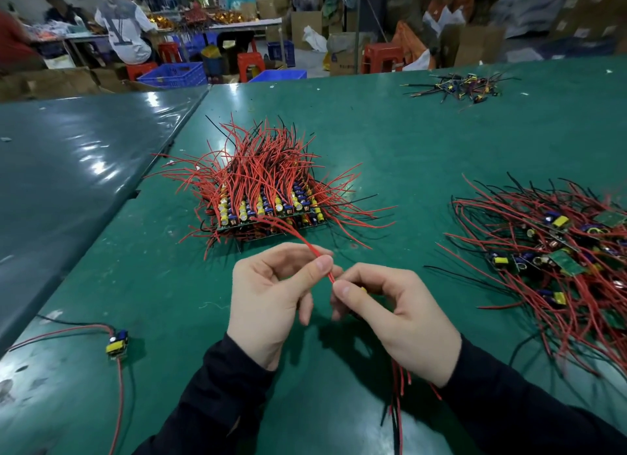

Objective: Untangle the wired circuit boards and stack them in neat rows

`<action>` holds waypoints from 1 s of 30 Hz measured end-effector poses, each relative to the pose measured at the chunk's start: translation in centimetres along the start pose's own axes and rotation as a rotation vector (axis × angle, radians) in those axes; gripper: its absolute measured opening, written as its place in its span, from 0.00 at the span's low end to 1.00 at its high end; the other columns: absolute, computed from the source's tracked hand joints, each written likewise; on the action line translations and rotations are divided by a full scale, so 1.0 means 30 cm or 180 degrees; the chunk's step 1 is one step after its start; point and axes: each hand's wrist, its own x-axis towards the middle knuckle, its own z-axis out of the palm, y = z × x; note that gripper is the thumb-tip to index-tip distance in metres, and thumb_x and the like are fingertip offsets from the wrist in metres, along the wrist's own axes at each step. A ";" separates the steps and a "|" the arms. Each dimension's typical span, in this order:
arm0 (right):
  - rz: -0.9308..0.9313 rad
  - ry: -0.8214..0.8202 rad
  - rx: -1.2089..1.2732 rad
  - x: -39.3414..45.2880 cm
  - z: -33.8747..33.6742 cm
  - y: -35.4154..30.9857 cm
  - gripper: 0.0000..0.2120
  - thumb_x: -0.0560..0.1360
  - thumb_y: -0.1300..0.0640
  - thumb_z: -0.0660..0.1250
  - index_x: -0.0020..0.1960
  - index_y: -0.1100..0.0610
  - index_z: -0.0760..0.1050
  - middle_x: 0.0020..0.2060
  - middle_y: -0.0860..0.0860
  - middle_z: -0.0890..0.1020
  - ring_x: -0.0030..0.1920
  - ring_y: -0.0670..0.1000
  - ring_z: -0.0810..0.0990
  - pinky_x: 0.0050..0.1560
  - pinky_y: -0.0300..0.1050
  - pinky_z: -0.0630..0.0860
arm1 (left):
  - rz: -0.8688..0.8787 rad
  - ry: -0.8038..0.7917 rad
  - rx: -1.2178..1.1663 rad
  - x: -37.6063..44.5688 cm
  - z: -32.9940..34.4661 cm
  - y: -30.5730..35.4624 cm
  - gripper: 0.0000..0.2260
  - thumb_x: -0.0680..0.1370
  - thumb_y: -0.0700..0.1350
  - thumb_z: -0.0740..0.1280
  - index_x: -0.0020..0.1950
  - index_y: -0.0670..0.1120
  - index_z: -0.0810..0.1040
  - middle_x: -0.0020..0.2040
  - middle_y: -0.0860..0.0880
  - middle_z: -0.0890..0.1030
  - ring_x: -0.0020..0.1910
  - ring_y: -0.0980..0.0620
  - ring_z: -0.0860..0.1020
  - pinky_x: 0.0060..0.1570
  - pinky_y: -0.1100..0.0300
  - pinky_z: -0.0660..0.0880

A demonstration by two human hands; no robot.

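A stack of circuit boards [268, 210] with yellow and blue parts stands in rows at mid-table, its red and black wires sticking up and out. To the right lies a tangled heap of wired boards [556, 261]. My left hand [271, 298] pinches a bundle of red wires [298, 235] between thumb and forefinger. My right hand [390, 308] grips the lower end of the same bundle, where a bit of yellow from a board shows under the fingers. More red and black wire ends [398, 397] hang below my right wrist.
The green table [390, 142] meets a second, darker table [68, 169] on the left. A single wired board [117, 344] lies near the front left. A small pile of wired parts [464, 86] sits far back right. People, crates and stools stand beyond the table.
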 end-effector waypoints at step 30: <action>0.0323 0.0011 0.0421 0.016 -0.012 0.007 0.12 0.74 0.56 0.62 0.34 0.58 0.75 0.25 0.52 0.77 0.27 0.43 0.72 0.32 0.32 0.67 | -0.0278 0.0071 0.0023 0.001 0.004 -0.014 0.08 0.58 0.44 0.76 0.34 0.44 0.83 0.35 0.42 0.84 0.17 0.53 0.68 0.21 0.68 0.66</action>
